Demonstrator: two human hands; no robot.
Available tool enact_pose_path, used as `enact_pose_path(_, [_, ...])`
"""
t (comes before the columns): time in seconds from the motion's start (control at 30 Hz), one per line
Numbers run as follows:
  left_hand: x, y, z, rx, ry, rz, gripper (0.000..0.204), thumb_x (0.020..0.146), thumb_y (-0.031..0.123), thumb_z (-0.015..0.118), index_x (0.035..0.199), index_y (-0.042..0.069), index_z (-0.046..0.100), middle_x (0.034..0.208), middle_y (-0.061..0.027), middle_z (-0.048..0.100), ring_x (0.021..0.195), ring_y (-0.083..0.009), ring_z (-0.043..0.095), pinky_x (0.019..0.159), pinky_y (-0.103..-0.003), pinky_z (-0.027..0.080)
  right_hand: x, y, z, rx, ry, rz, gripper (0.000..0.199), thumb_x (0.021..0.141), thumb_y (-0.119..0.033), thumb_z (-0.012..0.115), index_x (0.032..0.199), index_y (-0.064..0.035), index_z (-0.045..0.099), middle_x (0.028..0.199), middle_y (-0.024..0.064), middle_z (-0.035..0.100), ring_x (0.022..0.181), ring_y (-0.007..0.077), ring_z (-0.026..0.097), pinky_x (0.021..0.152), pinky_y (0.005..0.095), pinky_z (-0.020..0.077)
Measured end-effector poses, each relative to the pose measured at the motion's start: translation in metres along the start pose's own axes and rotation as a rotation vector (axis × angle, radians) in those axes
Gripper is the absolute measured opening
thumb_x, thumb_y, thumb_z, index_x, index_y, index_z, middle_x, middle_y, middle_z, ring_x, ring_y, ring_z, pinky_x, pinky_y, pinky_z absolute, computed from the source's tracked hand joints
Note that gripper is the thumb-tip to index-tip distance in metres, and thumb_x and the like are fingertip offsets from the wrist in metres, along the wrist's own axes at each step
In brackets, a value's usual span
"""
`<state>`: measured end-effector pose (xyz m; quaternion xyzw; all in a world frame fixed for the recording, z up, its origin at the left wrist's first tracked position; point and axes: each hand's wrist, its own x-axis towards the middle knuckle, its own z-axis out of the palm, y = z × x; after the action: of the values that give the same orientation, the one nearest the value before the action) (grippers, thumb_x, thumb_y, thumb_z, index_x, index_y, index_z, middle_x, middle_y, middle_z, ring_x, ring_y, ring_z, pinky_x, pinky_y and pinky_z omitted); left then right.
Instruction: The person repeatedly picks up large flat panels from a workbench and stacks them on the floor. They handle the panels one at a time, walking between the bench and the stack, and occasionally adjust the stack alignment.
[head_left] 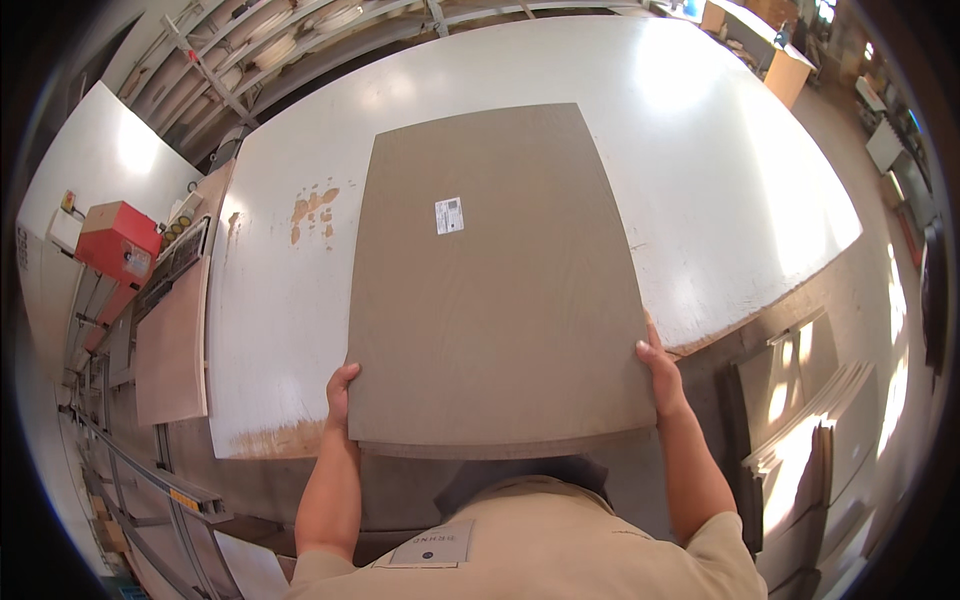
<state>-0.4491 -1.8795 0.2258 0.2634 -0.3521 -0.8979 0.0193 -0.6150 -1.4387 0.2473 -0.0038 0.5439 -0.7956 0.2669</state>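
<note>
A large grey-brown wood panel with a faint grain stretches away in front of me. A small white label is stuck on its upper left part. Its near end reaches past the table's edge, and a second layer shows along that edge; whether this is another panel I cannot tell. My left hand is closed on the panel's left side near the near corner, thumb at the edge. On the opposite side my right hand grips the right edge, with its thumb on top. Most fingers are hidden under or behind the panel.
A white-topped table with worn patches lies beneath the panel. At left stands a machine with a red housing and metal rails. Stacked boards lean at lower right. Shelving runs along the back.
</note>
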Motion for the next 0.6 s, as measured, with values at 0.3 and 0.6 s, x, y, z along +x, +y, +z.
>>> enact_pose_path(0.3, [-0.110,-0.068,-0.012,0.058,0.063,0.072,0.057,0.085,0.037,0.053,0.128,-0.001,0.057,0.116,-0.0153,0.066,0.103,-0.0285,0.065,0.090,-0.041,0.054,-0.119,0.044,-0.031,0.086,0.044,-0.091,0.084,0.083,-0.030,0.061,0.155,-0.0057,0.026,0.153,0.0130,0.037,0.138,0.0270,0.039,0.114,0.0389,0.0298])
enact_pose_path(0.6, [-0.204,-0.128,-0.064,0.250,0.198,0.093,0.055,0.092,0.044,0.051,0.131,0.006,0.057,0.130,-0.0113,0.058,0.118,-0.0238,0.055,0.097,-0.039,0.045,-0.180,0.017,-0.013,-0.034,0.054,0.234,0.089,0.085,-0.031,0.061,0.160,-0.0160,0.014,0.158,0.0116,0.032,0.140,0.0273,0.039,0.114,0.0446,0.0342])
